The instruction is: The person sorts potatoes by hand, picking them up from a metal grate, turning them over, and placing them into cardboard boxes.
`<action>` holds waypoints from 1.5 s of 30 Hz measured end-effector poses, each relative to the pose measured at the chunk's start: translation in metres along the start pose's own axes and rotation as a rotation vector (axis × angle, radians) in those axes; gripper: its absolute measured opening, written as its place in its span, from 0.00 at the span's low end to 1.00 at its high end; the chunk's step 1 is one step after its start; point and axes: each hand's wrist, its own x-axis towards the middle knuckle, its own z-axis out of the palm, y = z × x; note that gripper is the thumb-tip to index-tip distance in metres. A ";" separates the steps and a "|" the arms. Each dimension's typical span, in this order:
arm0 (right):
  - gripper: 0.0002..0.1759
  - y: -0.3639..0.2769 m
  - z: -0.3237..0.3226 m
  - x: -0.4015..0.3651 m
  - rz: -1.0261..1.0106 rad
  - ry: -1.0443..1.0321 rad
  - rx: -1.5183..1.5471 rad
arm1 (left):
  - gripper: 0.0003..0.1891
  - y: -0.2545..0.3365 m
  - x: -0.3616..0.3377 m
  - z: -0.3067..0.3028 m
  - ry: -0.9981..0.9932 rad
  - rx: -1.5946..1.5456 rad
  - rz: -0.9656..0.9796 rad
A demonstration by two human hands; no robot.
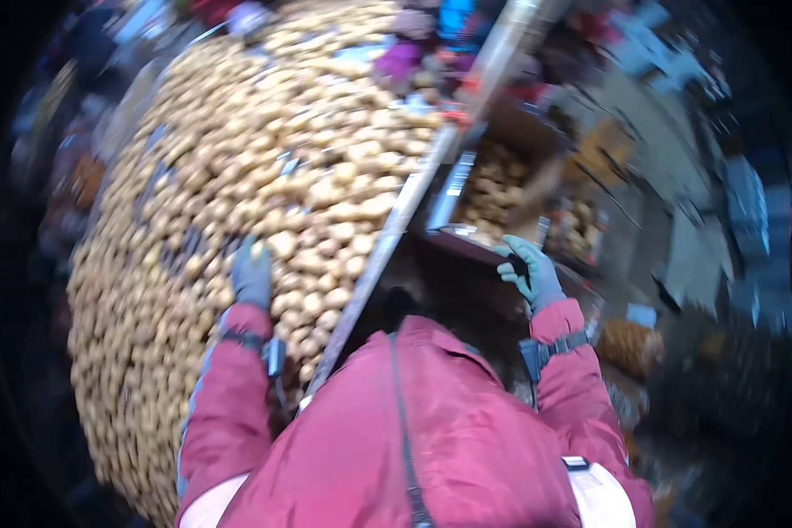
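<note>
— How was the left hand (252, 275) set?
— Gloved, with its fingers bent down onto the potatoes (264, 141), touching the ones just under it. Blur hid whether it had closed on one, so that could not be told.
— And the right hand (530, 271)?
— Also gloved, half curled around something dark at the lip of a dark tray (462, 245). Whether it truly gripped was unclear.
— Where did the potatoes lie?
— Heaped across a wide bed left of a slanting metal rail (396, 220), spreading from the left hand in every direction. More sat in a box (493, 189) beyond the rail, near the right hand.
— How would one have handled?
— Probably firm and fairly weighty, with a dry, dusty skin that gloves would hold well. Being rounded, it looked best cupped around the middle, not pinched at an end. Its neighbours would likely roll.
</note>
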 end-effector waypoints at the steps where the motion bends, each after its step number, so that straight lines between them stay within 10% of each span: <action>1: 0.23 0.002 0.036 0.002 0.029 -0.140 -0.037 | 0.24 0.006 -0.001 -0.006 -0.002 -0.136 -0.054; 6: 0.25 0.037 0.214 0.010 0.252 -0.570 -0.134 | 0.26 0.063 -0.026 -0.042 0.288 -0.835 -0.151; 11: 0.23 0.109 0.287 0.029 0.610 -0.788 -0.168 | 0.27 0.133 -0.106 -0.128 -0.172 -1.304 -0.251; 13: 0.17 0.127 0.306 0.019 0.244 -0.887 -0.449 | 0.25 0.120 -0.131 -0.145 0.029 -0.970 -0.100; 16: 0.17 0.100 0.336 -0.027 0.585 -0.846 -0.450 | 0.22 0.046 -0.191 -0.137 0.186 -0.808 -0.338; 19: 0.14 0.113 0.341 -0.026 0.241 -1.260 -0.730 | 0.21 -0.023 -0.254 -0.129 0.175 -0.502 -0.554; 23: 0.13 0.107 0.359 -0.042 0.693 -1.186 -0.529 | 0.25 -0.012 -0.295 -0.149 0.321 -0.197 -0.734; 26: 0.14 0.112 0.353 -0.036 0.045 -1.598 -0.787 | 0.27 0.027 -0.280 -0.114 0.384 -0.196 -0.578; 30: 0.13 0.110 0.353 -0.044 0.875 -1.203 -0.757 | 0.27 0.067 -0.211 -0.132 0.344 -0.371 -0.542; 35: 0.12 0.136 0.329 -0.003 0.057 -1.825 -0.892 | 0.27 0.091 -0.126 -0.138 0.352 -0.698 -0.383; 36: 0.14 0.128 0.334 -0.007 0.841 -1.318 -0.781 | 0.26 0.091 -0.121 -0.125 0.384 -0.715 -0.305; 42: 0.25 0.087 0.330 -0.020 0.803 -1.183 -0.549 | 0.18 -0.043 -0.191 -0.116 0.246 -0.410 -0.452; 45: 0.25 0.092 0.328 -0.018 0.883 -1.258 -0.617 | 0.25 -0.078 -0.211 -0.111 0.088 -0.134 -0.904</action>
